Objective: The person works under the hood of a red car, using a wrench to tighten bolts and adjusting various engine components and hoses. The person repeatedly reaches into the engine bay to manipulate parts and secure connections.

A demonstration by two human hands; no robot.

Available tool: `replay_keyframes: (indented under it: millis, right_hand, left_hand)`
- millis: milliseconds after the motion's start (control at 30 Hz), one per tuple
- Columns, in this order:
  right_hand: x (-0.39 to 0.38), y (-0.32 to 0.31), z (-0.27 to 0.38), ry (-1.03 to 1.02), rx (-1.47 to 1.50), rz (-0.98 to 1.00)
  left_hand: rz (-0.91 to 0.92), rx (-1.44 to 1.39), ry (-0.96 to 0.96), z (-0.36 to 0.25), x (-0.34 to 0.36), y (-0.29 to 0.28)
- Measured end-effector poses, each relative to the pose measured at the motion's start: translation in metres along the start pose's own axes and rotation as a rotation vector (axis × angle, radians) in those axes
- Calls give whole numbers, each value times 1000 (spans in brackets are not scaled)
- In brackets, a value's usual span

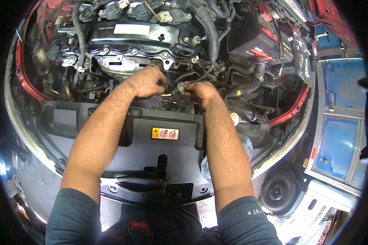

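Note:
Both forearms reach into an open engine bay over the black plastic front cover [164,148]. My left hand [148,81] is below the silver heat shield [114,67], fingers curled by a wire with a pale sleeve; what they hold, if anything, is hidden. Just to its right, my right hand [200,90] has its fingers closed on a pale connector [180,87] attached to a dark wire. The black engine cover [135,41] lies above both hands, and black hoses run beside them.
A black battery [253,41] and a curved hose [245,87] are at the right. Red body edges [290,114] border the bay. A clear plastic container [243,147] sits partly behind my right forearm. A metal blue-panelled cart [339,85] and a black round part [276,192] stand outside the car.

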State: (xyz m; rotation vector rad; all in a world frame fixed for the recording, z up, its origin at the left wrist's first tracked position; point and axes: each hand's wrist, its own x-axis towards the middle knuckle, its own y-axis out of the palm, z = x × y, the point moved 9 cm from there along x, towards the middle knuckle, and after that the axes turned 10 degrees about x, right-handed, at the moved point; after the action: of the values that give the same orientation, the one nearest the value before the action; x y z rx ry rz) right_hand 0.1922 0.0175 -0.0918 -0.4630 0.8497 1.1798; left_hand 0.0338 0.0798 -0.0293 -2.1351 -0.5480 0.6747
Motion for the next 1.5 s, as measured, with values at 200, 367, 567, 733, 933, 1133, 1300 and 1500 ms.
replay_keyframes:
  millis: [200, 367, 567, 733, 933, 1133, 1300, 1500]
  right_hand:
    - [-2, 9, 1, 16, 91, 92]
    - [2, 12, -3, 53, 177, 151]
    - [-4, 16, 1, 8, 54, 174]
    - [-3, 18, 0, -10, 76, 183]
    - [3, 17, -1, -22, 121, 235]
    - [5, 16, -1, -24, 28, 219]
    - [11, 13, 0, -41, -24, 151]
    - [26, 4, 9, -111, -44, 25]
  left_hand:
    - [25, -95, 133, 1, -3, 3]
    - [47, -214, 108, 9, -4, 2]
    - [64, -205, 36, 16, -6, -1]
    - [90, -190, -12, 19, -4, 1]
    - [85, -195, -32, 24, -4, 0]
    - [91, -235, -64, 27, -4, 1]
    - [136, -148, -223, 36, -5, 11]
    - [225, -182, -246, 26, -2, 26]
